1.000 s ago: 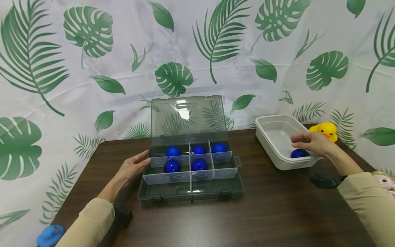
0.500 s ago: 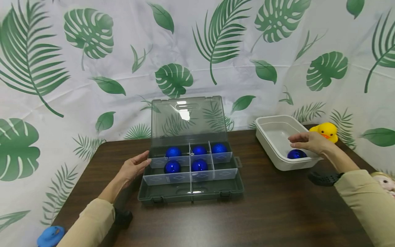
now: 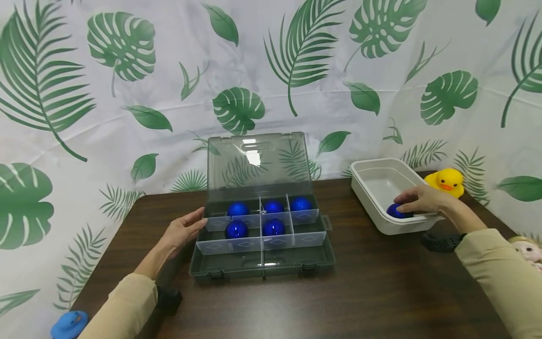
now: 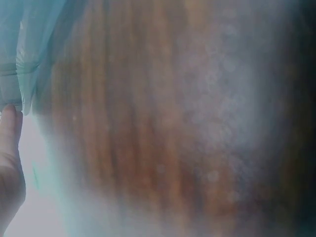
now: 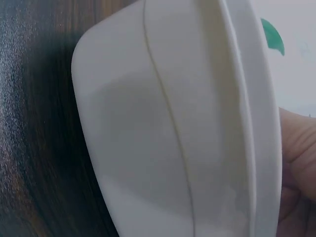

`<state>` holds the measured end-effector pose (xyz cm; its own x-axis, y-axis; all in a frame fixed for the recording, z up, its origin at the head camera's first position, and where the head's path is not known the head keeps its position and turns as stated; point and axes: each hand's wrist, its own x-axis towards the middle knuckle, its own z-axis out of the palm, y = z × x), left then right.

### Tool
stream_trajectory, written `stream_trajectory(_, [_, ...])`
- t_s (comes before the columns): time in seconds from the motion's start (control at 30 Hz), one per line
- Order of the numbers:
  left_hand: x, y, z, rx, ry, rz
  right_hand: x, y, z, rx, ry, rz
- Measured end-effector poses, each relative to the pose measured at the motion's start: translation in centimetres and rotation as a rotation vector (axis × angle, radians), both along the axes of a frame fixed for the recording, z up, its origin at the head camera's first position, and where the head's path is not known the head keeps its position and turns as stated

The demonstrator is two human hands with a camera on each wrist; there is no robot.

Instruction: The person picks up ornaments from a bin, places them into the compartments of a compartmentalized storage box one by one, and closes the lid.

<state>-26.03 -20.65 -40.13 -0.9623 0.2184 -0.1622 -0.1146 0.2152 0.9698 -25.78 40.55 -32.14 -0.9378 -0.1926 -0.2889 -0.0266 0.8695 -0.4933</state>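
Note:
Inside the white plastic tub [image 3: 366, 202] at the right, my right hand [image 3: 429, 200] grips a blue Christmas ball [image 3: 395, 213], thumb and fingers over its top. In the right wrist view the tub's outer wall [image 5: 133, 128] hides the ball, and part of the hand [image 5: 298, 163] shows past the rim. My left hand [image 3: 179, 231] rests its fingers, fairly straight, at the left side of a grey see-through divided box [image 3: 228, 258] with its lid raised. Several blue balls, glittery and shiny, sit in its back and middle rows, such as one shiny ball [image 3: 236, 230]. A fingertip [image 4: 9, 113] meets the box in the left wrist view.
A yellow rubber duck [image 3: 446, 182] stands behind the tub's right side. At the lower left is a blue duck [image 3: 69, 324], and a doll [image 3: 527, 249] is at the right edge. Leaf-patterned cloth [image 3: 178, 141] hangs behind the brown table [image 3: 292, 310].
My right hand has moved slightly left and down in the tub, and its thumb and fingers have closed on the ball, which has shifted left. My left hand stays at the box.

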Motion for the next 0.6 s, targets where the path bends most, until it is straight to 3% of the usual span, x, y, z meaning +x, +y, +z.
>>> stream_trajectory(0.17, [0.0,0.0,-0.1,-0.004,-0.002,-0.003,0.5,-0.3,0.1,-0.06,0.105,-0.039])
stream_trajectory(0.37, [0.0,0.0,0.0,-0.004,-0.006,-0.002,1.1,-2.6,2.1,-0.201,0.263,-0.132])
stream_trajectory(0.6, [0.0,0.0,-0.1,0.004,-0.009,0.005,1.0,-6.6,3.9,-0.267,0.406,-0.116])
